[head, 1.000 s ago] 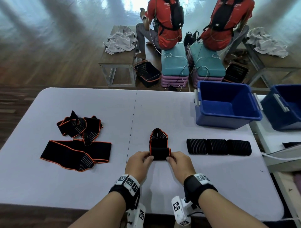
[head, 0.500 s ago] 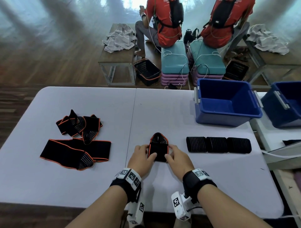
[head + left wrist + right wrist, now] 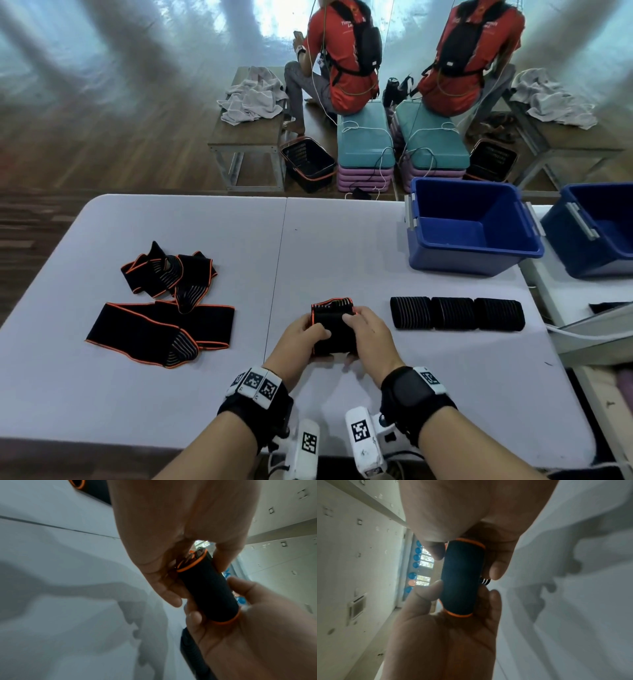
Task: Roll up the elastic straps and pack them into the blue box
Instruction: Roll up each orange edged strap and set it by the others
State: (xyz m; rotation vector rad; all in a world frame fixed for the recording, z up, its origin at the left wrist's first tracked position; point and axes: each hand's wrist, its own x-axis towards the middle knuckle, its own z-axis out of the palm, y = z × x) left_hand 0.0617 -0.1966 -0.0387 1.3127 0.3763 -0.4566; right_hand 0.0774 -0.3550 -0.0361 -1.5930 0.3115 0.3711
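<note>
Both hands hold one black, orange-edged elastic strap, rolled up (image 3: pixel 334 330), just above the white table (image 3: pixel 342 246) at front centre. My left hand (image 3: pixel 315 334) grips its left end and my right hand (image 3: pixel 352 323) its right end, fingers curled over the top. The left wrist view shows the roll (image 3: pixel 207 588) as a tight cylinder pinched between thumbs and fingers, as does the right wrist view (image 3: pixel 462 578). Three rolled straps (image 3: pixel 457 313) lie in a row to the right. The blue box (image 3: pixel 513 250) stands open at the back right, its visible inside bare.
Loose unrolled straps lie on the left: a long flat one (image 3: pixel 161 327) and a crumpled one (image 3: pixel 169 274) behind it. A second blue box (image 3: pixel 596 236) sits on another table at the far right. Beyond the table are benches, baskets and seated people.
The strap's flat tail that lay ahead of my hands has been wound into the roll. Both hands now wrap the finished roll and have lifted it slightly.
</note>
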